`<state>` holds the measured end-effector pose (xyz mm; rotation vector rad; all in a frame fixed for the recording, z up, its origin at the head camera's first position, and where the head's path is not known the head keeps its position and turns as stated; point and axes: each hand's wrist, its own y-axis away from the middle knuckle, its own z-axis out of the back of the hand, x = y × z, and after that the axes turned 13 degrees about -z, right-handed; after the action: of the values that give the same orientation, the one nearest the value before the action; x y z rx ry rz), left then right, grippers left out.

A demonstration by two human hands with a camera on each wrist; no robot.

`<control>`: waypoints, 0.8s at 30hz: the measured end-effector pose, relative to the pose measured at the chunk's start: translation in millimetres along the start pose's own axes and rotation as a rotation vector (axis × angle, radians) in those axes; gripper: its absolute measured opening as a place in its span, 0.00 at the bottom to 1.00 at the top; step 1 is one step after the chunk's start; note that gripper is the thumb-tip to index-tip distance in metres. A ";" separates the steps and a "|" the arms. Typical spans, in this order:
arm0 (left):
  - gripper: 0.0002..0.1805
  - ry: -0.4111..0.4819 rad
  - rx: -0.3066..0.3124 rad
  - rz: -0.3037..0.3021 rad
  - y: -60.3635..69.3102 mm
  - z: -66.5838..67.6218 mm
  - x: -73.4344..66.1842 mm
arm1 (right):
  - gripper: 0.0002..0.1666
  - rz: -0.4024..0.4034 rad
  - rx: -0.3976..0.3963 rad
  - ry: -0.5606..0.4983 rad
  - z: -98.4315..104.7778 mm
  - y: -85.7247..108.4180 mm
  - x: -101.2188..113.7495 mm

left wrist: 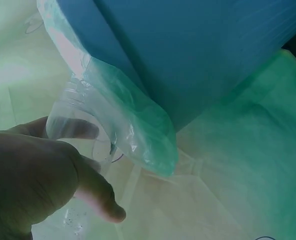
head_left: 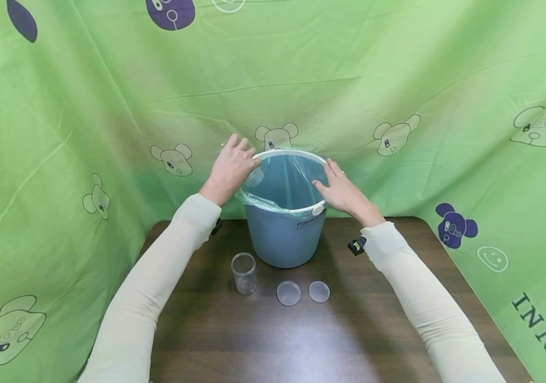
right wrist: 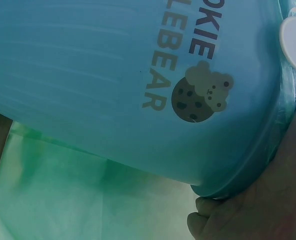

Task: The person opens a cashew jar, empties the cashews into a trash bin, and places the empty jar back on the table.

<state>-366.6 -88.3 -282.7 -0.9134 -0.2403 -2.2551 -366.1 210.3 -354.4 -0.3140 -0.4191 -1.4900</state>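
Note:
My left hand (head_left: 232,166) is at the left rim of a blue trash can (head_left: 284,236) lined with a thin green bag (head_left: 263,201). It holds a clear plastic jar (left wrist: 75,115), whose end shows tilted at the rim in the head view. Through the jar's wall some fingers show in the left wrist view; one digit hangs apart from it. Across the opening, my right hand (head_left: 345,194) grips the right rim, its thumb over the inner side and fingertips (right wrist: 198,222) just outside the rim.
A second clear jar (head_left: 244,274) stands on the brown table (head_left: 254,340) in front of the can. Two clear round lids (head_left: 288,293) lie to its right. Green printed cloth (head_left: 330,69) hangs behind and on both sides. A white round knob (head_left: 318,209) sits on the rim.

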 end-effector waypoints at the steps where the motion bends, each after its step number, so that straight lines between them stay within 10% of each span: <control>1: 0.24 -0.013 0.002 -0.003 -0.4 0.2 -0.5 | 0.49 0.000 0.000 0.000 -0.2 -0.2 -0.1; 24: 0.21 -0.143 -0.012 -0.068 -0.7 -1.9 -4.7 | 0.48 0.005 -0.004 -0.001 -1.9 -2.0 1.4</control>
<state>-365.7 -86.1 -287.2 -1.0893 -0.3262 -2.2573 -368.0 208.1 -355.5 -0.3185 -0.4155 -1.4862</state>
